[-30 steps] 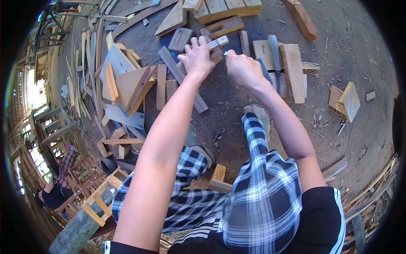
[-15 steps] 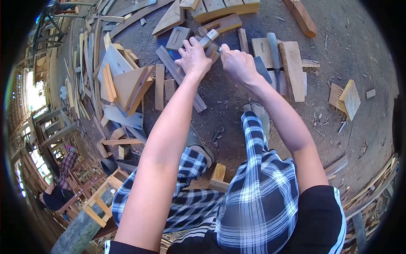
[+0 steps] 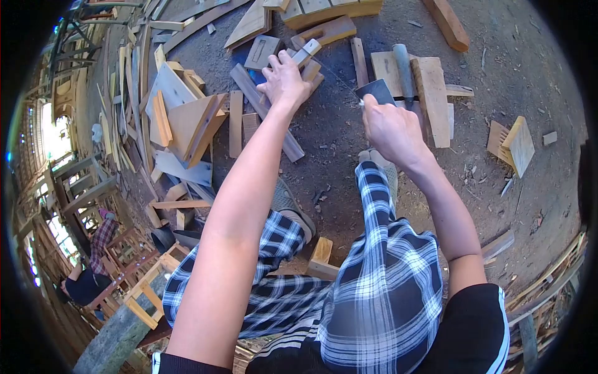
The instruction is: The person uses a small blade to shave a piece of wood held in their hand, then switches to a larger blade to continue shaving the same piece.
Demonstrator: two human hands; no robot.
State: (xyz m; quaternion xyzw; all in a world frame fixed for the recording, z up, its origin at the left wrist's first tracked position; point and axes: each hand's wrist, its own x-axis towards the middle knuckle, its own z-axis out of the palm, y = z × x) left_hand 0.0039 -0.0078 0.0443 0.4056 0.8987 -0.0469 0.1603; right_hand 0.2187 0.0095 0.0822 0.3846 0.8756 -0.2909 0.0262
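My left hand (image 3: 284, 81) is pressed over a small pale-ended wooden piece (image 3: 306, 52), with its fingers bent around the near side. That piece rests among other wood on the ground, beside a grey block with a slot (image 3: 262, 52). Farther right, my right hand (image 3: 392, 128) is closed on a thin, straight tool (image 3: 338, 78) that looks like a line from here, its far end reaching toward the wooden piece. The grip end is hidden in my fist, and I cannot make out its exact kind. Just beyond my knuckles lies a dark flat plate (image 3: 375, 92).
A chisel-like tool with a grey handle (image 3: 403, 68) lies by a thick wooden block (image 3: 434, 100). Stacked boards (image 3: 187, 124) stand to the left, and a comb-toothed wooden piece (image 3: 514, 148) to the right. Another person (image 3: 87, 287) is at the far left.
My right hand has moved right and toward me, away from my left hand, exposing more of the thin tool and the dark plate. My left hand has stayed nearly in place.
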